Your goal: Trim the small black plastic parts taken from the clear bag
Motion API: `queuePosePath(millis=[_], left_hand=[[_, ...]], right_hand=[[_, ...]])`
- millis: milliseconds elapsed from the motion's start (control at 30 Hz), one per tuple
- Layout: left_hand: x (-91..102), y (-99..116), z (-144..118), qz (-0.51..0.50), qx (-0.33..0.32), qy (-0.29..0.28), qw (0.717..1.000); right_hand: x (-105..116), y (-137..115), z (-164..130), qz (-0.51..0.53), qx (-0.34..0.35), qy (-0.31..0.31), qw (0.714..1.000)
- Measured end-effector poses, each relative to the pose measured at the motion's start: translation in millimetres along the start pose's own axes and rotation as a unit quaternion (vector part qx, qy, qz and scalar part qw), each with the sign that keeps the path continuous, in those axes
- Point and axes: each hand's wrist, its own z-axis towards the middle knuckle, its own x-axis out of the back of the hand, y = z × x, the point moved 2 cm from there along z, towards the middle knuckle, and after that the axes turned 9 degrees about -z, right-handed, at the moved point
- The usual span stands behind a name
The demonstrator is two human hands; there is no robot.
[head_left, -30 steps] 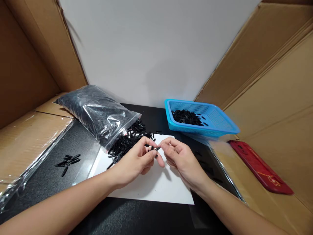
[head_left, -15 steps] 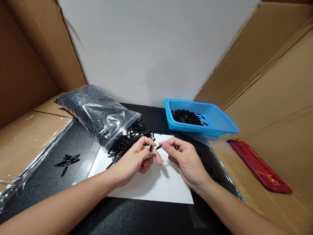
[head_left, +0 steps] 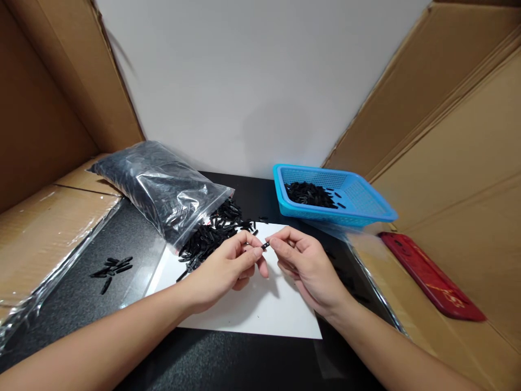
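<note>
A black, faintly speckled tabletop [head_left: 228, 358] sits hemmed in by a plain white wall and leaning sheets of brown corrugated cardboard [head_left: 456, 141], with a smooth white sheet of paper [head_left: 264, 309] laid flat at its centre. Above that sheet, the person's left hand [head_left: 228, 266] and right hand [head_left: 303, 263] meet fingertip to fingertip, both curled closed around a small black piece [head_left: 265, 245], a short, slim, matte rod of plastic pinched between the thumb and forefinger of each hand and held just clear of the paper. Whether the left hand hides more pieces in its palm cannot be told. Just behind the left hand, a loose pile of identical black pieces [head_left: 211, 236] spills onto the paper's far corner from the open mouth of a glossy, crinkled clear plastic bag [head_left: 158, 184], itself packed dark with them and lying on its side. To the right, well apart from the hands, a bright blue plastic basket [head_left: 366, 209] with fine mesh walls holds a shallow heap of the same pieces. A few stray pieces [head_left: 112, 267] lie scattered on the table at far left, and a flat, shiny red object [head_left: 431, 277] rests on the cardboard at right.
</note>
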Motion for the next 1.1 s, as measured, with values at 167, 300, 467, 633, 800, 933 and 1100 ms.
queuePosePath(millis=[167,300,467,633,800,933,1100], left_hand=[[1.5,0.0,-0.3,-0.046,0.016,0.025,0.999],[1.5,0.1,-1.8,-0.049,0.004,0.02,0.999],[2.3,-3.2,-3.1,-0.026,0.002,0.02,0.999],[3.8,-4.2,-3.9,0.01,0.008,0.029,1.0],[0.1,0.9,-4.2,0.025,-0.011,0.01,1.0],[-1.1,2.8,-3.8,0.029,-0.015,0.007,0.999],[-1.0,3.4,-3.3,0.024,-0.027,0.001,0.999]], right_hand=[[1.7,-0.1,3.6,0.128,-0.059,-0.029,0.99],[1.4,1.8,3.5,0.115,-0.069,-0.046,0.99],[-2.4,-0.8,-1.0,-0.134,0.049,-0.028,0.989],[-1.7,-6.8,-5.2,-0.275,0.116,-0.014,0.954],[1.4,-5.7,-2.0,-0.239,0.103,0.014,0.966],[4.3,-4.2,1.1,-0.217,0.109,0.042,0.969],[5.5,-3.2,0.9,-0.202,0.104,0.027,0.973]])
